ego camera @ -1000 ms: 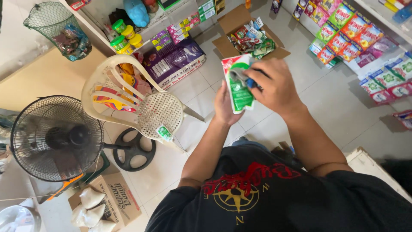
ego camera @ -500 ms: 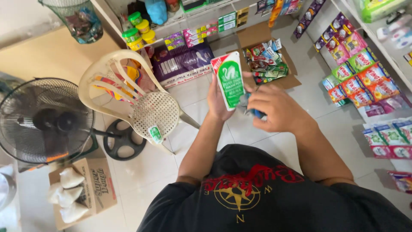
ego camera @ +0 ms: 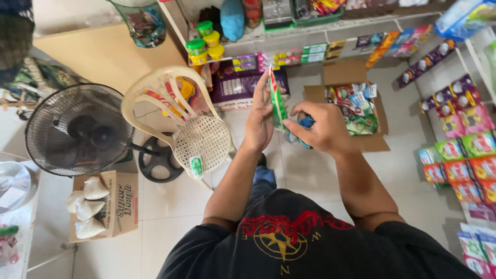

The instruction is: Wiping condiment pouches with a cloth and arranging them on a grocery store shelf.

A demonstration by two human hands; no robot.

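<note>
Pinched upright between the thumb and fingers of the left hand [ego camera: 260, 124], a green and red sachet pack [ego camera: 277, 103] stands edge-on to the camera, raised in front of the chest where its faces can be checked. Just beside it, the right hand [ego camera: 323, 129] curls closed around a small blue object [ego camera: 306, 124], possibly a marker, its tip close to the pack. Below them an open cardboard box [ego camera: 374, 142] of mixed sachets sits on the tiled floor, and a white plastic chair [ego camera: 181, 119] stands to the left.

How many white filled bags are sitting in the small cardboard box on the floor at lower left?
3 white bags show, stacked in the cardboard box beside the fan; more may lie hidden underneath.
</note>
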